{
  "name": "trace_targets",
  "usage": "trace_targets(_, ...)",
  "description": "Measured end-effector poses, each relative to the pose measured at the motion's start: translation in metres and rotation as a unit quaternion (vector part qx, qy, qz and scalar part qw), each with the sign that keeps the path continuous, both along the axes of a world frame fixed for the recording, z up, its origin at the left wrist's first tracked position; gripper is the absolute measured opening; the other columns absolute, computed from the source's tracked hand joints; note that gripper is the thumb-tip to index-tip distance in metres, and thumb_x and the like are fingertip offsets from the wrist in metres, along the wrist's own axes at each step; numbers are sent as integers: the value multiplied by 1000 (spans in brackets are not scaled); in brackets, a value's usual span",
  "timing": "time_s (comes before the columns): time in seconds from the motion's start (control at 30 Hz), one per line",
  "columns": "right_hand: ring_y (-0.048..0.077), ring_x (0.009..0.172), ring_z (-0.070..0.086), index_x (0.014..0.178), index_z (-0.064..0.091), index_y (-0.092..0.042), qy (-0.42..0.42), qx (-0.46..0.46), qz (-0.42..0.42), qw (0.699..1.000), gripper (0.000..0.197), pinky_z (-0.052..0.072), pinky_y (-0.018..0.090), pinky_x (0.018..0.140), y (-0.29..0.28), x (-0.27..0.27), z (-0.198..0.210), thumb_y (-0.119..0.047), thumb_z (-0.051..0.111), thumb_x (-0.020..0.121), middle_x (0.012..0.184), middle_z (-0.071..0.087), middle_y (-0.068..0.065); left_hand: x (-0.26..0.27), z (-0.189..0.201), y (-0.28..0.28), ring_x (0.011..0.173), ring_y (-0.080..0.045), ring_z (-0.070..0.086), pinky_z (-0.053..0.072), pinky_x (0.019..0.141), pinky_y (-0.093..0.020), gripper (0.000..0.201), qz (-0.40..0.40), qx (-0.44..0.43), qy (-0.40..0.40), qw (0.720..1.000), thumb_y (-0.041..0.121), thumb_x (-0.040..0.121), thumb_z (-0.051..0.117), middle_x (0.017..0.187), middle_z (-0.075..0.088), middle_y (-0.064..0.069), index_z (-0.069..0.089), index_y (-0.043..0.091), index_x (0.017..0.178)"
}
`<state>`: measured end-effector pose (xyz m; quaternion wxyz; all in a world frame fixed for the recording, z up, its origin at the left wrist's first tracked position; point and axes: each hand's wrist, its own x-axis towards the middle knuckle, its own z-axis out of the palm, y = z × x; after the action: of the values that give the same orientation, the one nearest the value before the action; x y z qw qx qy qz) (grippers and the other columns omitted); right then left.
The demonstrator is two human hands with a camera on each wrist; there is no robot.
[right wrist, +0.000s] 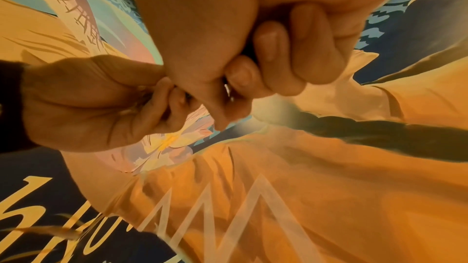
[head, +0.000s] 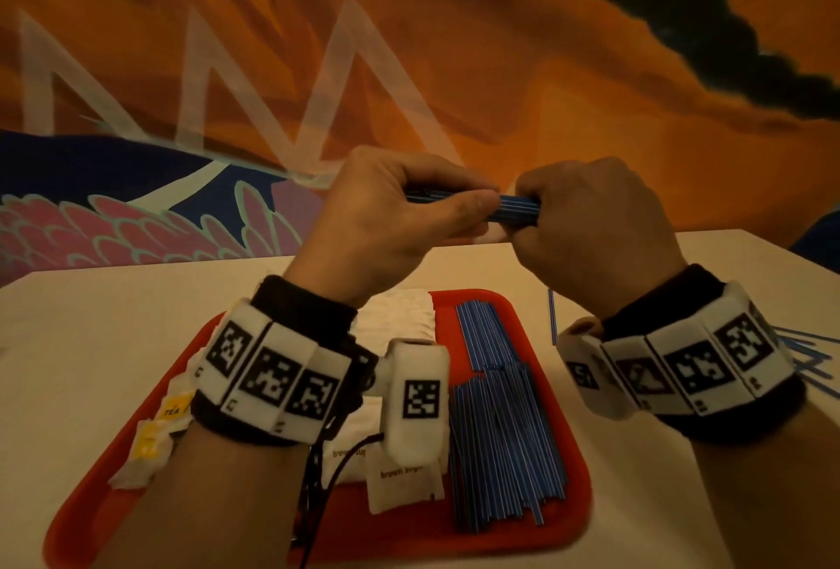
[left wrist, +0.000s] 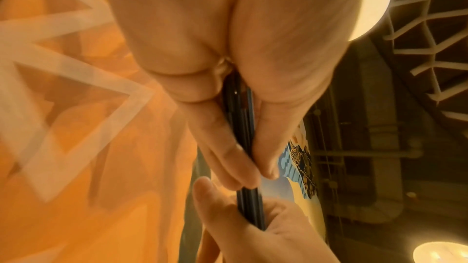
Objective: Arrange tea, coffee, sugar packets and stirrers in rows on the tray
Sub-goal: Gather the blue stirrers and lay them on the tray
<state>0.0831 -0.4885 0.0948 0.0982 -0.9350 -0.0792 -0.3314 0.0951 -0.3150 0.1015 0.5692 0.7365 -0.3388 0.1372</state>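
Observation:
Both hands are raised above the red tray and share one bundle of blue stirrers, held level between them. My left hand pinches its left end between thumb and fingers; the left wrist view shows the stirrers pressed between them. My right hand has its fingers curled round the right end. On the tray lie two piles of blue stirrers along the right side, brown sugar packets in the middle, and tea bags at the left edge.
The tray sits on a white table. More white packets lie at the tray's back, partly behind my left wrist. Loose blue stirrers are scattered on the table right of the tray. An orange patterned wall stands behind the table.

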Motion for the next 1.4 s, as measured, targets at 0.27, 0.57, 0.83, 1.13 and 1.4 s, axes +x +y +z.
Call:
trace_targets(0.27,-7,100,62,108,61,-37,-5,240,279,930,38,52,13,85,-22,6,9,-65,58,82,106,64,-22,13,-4,15,85,-17,74,58,71,-21,15,-1,-75,39,996,19,73,71,86,76,0,74,14,87)
trace_targets(0.57,13,101,69,104,68,-10,-31,499,326,802,44,56,32,89,18,13,-13,-41,37,100,106,72,4,17,-16,-4,83,-18,73,59,70,-25,12,-38,-92,56,993,18,77,70,85,72,-4,71,8,84)
trace_targets(0.83,18,110,67,109,64,-12,-26,541,358,761,39,54,38,93,-5,15,-2,-44,44,95,116,70,7,19,-16,-7,75,-16,73,59,68,-24,2,-33,-119,42,991,6,80,72,76,71,2,70,7,81)
trace_targets(1.13,1,109,63,119,56,-29,66,351,355,864,47,54,23,88,-14,12,3,-63,50,86,118,65,-13,17,-16,-6,78,-14,73,58,67,-21,9,-12,-92,40,995,8,80,73,80,72,1,70,3,87)
trace_targets(1.4,15,63,55,86,66,-30,84,-14,94,992,24,53,41,62,-2,9,-3,-48,53,95,69,58,-7,18,-16,-3,73,-20,72,58,60,-26,26,12,-94,52,994,30,81,68,88,67,-13,60,5,82)
